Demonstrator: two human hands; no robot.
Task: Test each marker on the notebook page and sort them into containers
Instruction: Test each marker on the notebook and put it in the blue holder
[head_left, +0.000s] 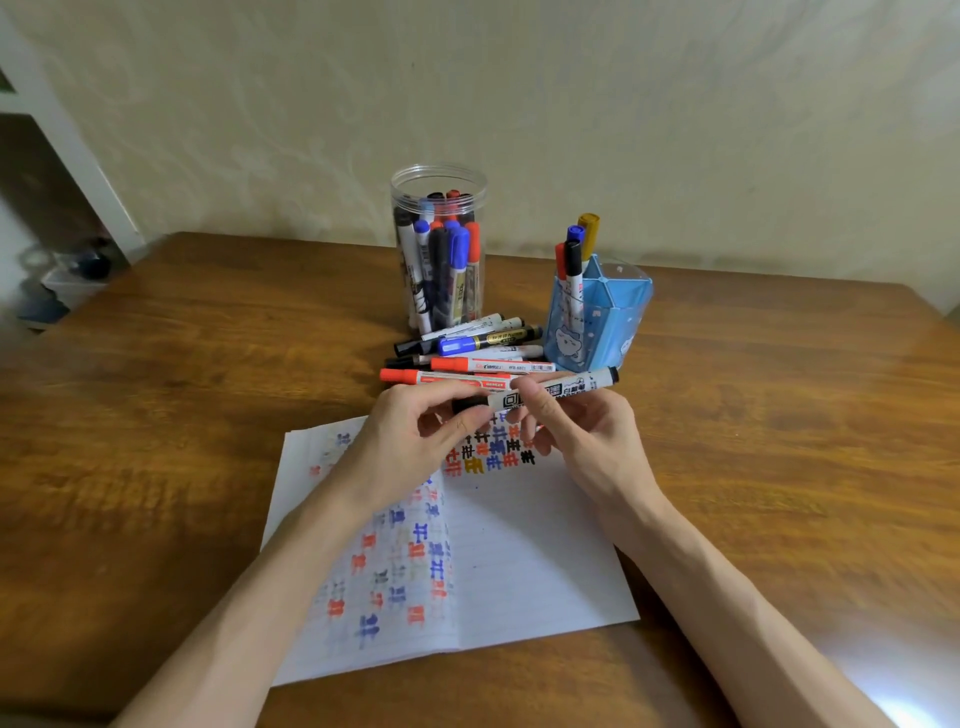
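Note:
Above the open notebook (519, 545) both hands hold one white marker with black ends (571, 387). My left hand (415, 431) pinches its black cap end. My right hand (576, 431) grips the white barrel. The page carries rows of red, blue, black and orange test marks. A loose pile of markers (467, 353) lies just beyond the hands. Behind the pile a clear plastic jar (439, 182) holds several markers. To its right a blue pen holder (618, 312) has several markers standing in it.
The brown wooden table (779, 415) runs up to a pale wall. At the far left, beyond the table edge, stand a white door frame and blurred items on the floor (67, 275).

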